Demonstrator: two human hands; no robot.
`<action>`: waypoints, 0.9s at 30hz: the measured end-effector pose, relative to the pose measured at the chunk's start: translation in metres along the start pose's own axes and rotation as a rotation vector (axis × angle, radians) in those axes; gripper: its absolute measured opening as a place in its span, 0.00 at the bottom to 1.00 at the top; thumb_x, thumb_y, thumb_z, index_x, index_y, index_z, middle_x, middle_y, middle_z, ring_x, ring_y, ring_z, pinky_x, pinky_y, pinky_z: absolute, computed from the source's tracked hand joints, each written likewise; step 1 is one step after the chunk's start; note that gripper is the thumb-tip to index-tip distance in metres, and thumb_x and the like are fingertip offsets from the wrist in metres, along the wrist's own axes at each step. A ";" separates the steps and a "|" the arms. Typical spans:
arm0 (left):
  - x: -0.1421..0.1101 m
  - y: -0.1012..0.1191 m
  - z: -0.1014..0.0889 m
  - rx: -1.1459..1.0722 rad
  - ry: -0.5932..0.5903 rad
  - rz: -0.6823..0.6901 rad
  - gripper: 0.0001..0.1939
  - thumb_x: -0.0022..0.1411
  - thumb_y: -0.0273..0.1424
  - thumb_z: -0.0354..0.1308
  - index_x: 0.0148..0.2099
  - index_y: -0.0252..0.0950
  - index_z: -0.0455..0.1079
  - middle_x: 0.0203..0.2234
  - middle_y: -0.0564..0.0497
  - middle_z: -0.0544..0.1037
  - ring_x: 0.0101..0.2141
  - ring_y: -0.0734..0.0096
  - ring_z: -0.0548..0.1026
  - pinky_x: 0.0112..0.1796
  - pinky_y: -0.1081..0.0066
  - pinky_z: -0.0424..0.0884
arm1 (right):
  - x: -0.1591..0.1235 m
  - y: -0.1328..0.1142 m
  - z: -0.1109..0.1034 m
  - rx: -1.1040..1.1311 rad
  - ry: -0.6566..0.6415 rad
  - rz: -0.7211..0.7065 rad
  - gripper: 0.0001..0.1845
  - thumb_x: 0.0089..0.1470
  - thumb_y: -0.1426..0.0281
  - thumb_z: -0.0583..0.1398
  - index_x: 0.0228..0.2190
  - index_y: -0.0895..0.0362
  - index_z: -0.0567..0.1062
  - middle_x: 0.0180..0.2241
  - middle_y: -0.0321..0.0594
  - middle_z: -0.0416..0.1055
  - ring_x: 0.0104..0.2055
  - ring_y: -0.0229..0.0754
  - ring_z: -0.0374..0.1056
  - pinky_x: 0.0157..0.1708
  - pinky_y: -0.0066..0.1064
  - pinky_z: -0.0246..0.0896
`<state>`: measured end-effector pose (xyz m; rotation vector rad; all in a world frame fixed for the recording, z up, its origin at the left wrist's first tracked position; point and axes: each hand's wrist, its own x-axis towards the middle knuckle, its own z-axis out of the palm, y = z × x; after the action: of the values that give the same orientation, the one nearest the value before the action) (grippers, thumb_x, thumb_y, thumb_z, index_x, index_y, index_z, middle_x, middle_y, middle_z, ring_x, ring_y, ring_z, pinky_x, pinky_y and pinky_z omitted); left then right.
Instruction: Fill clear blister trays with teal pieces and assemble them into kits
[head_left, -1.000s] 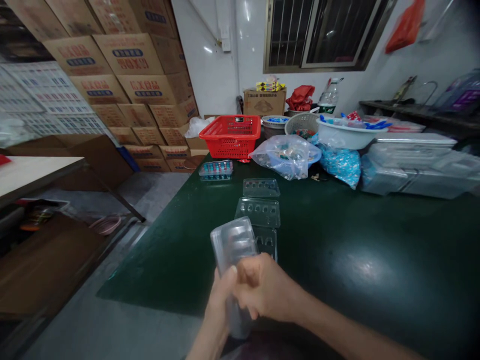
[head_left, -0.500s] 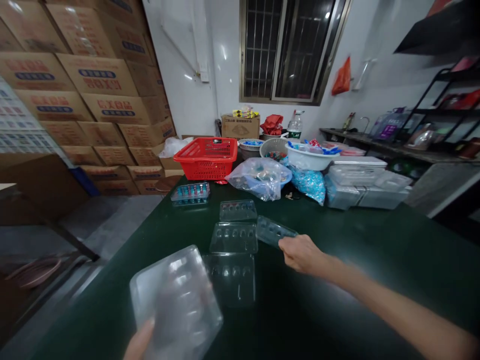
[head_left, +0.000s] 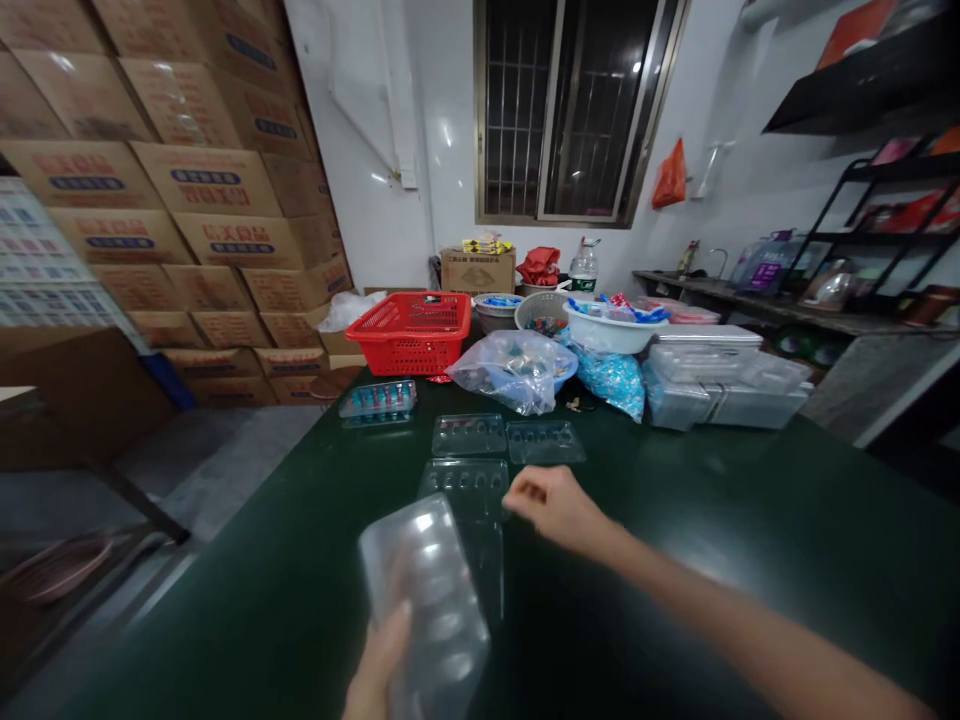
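Observation:
My left hand (head_left: 381,655) grips a stack of clear plastic trays (head_left: 431,600), tilted up over the near part of the dark green table (head_left: 637,620). My right hand (head_left: 559,508) is above the table with its fingers curled in a pinch; whether anything is between the fingertips I cannot make out. Its fingertips are by the right edge of a clear tray (head_left: 466,485) with a row of moulded hollows. Behind that lie two similar trays, a left one (head_left: 469,435) and a right one (head_left: 545,441). Another clear tray (head_left: 489,570) lies nearer, partly hidden behind the stack.
A filled tray (head_left: 379,400) stands at the table's left edge, before a red basket (head_left: 409,340). Farther back are a plastic bag (head_left: 517,365), a white basin (head_left: 611,330), a bag of blue-wrapped pieces (head_left: 611,380) and stacked clear containers (head_left: 720,385). Cardboard boxes (head_left: 225,240) line the left.
My right hand has let go of the right-hand tray, which now lies flat, and has moved left and nearer. My left hand has brought the stack rightward. The view has tilted up slightly.

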<state>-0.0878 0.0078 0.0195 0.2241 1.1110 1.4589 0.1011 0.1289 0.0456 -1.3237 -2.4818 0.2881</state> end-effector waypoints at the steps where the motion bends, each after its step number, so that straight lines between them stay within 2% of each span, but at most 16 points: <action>1: -0.001 -0.003 0.008 0.006 -0.021 -0.006 0.23 0.43 0.34 0.62 0.44 0.35 0.67 0.22 0.50 0.77 0.24 0.59 0.75 0.25 0.64 0.72 | -0.010 -0.018 0.005 0.342 -0.084 -0.033 0.15 0.56 0.61 0.51 0.32 0.59 0.70 0.25 0.35 0.70 0.24 0.30 0.66 0.22 0.19 0.56; 2: -0.001 -0.006 0.015 0.018 -0.071 -0.012 0.22 0.44 0.34 0.62 0.43 0.33 0.67 0.20 0.49 0.77 0.21 0.61 0.74 0.24 0.65 0.71 | -0.020 -0.035 0.010 0.639 -0.199 -0.042 0.15 0.54 0.59 0.53 0.32 0.59 0.70 0.24 0.34 0.69 0.22 0.30 0.65 0.20 0.19 0.57; 4: -0.001 -0.014 0.024 0.033 -0.234 -0.020 0.17 0.47 0.38 0.59 0.37 0.31 0.68 0.14 0.49 0.74 0.16 0.64 0.71 0.20 0.66 0.68 | -0.033 -0.058 0.017 1.041 -0.333 0.020 0.16 0.48 0.58 0.58 0.29 0.60 0.70 0.20 0.33 0.67 0.18 0.31 0.63 0.16 0.20 0.56; 7: -0.001 -0.022 0.027 0.023 -0.440 -0.013 0.17 0.51 0.43 0.54 0.28 0.32 0.67 0.10 0.49 0.70 0.13 0.65 0.68 0.20 0.65 0.66 | -0.038 -0.068 0.020 1.268 -0.391 0.120 0.17 0.43 0.58 0.61 0.24 0.62 0.70 0.17 0.33 0.66 0.16 0.31 0.63 0.13 0.20 0.56; 9: -0.001 -0.023 0.024 0.015 -0.466 -0.006 0.16 0.52 0.42 0.54 0.28 0.32 0.67 0.11 0.50 0.70 0.14 0.66 0.68 0.21 0.65 0.67 | -0.037 -0.067 0.019 1.315 -0.414 0.146 0.17 0.42 0.59 0.62 0.23 0.62 0.70 0.18 0.34 0.67 0.17 0.32 0.64 0.14 0.21 0.57; 13: -0.002 -0.022 0.020 0.008 -0.422 -0.019 0.19 0.50 0.43 0.55 0.34 0.31 0.69 0.09 0.51 0.69 0.13 0.66 0.68 0.19 0.66 0.66 | -0.036 -0.067 0.017 1.370 -0.442 0.151 0.17 0.42 0.60 0.62 0.22 0.62 0.70 0.18 0.34 0.68 0.16 0.32 0.64 0.14 0.21 0.58; 17: -0.001 -0.024 0.016 0.004 -0.429 -0.023 0.21 0.49 0.46 0.54 0.27 0.29 0.70 0.07 0.50 0.68 0.13 0.65 0.68 0.19 0.67 0.65 | -0.036 -0.073 0.021 1.404 -0.456 0.129 0.13 0.43 0.64 0.61 0.21 0.63 0.70 0.16 0.33 0.67 0.16 0.31 0.63 0.15 0.21 0.58; 19: -0.001 -0.025 0.015 0.008 -0.378 -0.015 0.22 0.49 0.47 0.54 0.24 0.30 0.69 0.07 0.49 0.68 0.13 0.65 0.69 0.19 0.68 0.65 | -0.035 -0.073 0.023 1.424 -0.467 0.122 0.12 0.44 0.65 0.61 0.21 0.63 0.70 0.15 0.32 0.67 0.15 0.31 0.63 0.15 0.21 0.58; 23: -0.002 -0.026 0.017 0.010 -0.309 0.013 0.22 0.49 0.46 0.54 0.25 0.29 0.68 0.07 0.50 0.67 0.12 0.68 0.68 0.16 0.71 0.64 | -0.033 -0.073 0.026 1.414 -0.472 0.114 0.10 0.44 0.67 0.60 0.21 0.62 0.69 0.15 0.32 0.66 0.15 0.31 0.62 0.15 0.22 0.57; 25: -0.002 -0.025 0.021 0.019 -0.300 0.061 0.19 0.50 0.44 0.55 0.27 0.31 0.67 0.06 0.54 0.65 0.09 0.70 0.65 0.14 0.72 0.62 | -0.035 -0.077 0.025 1.357 -0.425 0.130 0.09 0.45 0.69 0.58 0.20 0.61 0.68 0.15 0.31 0.65 0.15 0.31 0.61 0.14 0.21 0.56; 27: -0.003 -0.023 0.027 0.061 -0.267 0.141 0.15 0.49 0.41 0.58 0.30 0.32 0.67 0.07 0.56 0.65 0.08 0.74 0.63 0.11 0.75 0.60 | -0.039 -0.083 0.023 1.274 -0.319 0.137 0.08 0.47 0.71 0.55 0.20 0.60 0.66 0.15 0.31 0.63 0.16 0.31 0.60 0.15 0.21 0.54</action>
<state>-0.0534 0.0142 0.0183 0.5335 0.9369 1.4704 0.0497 0.0498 0.0436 -0.8472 -1.6745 1.8153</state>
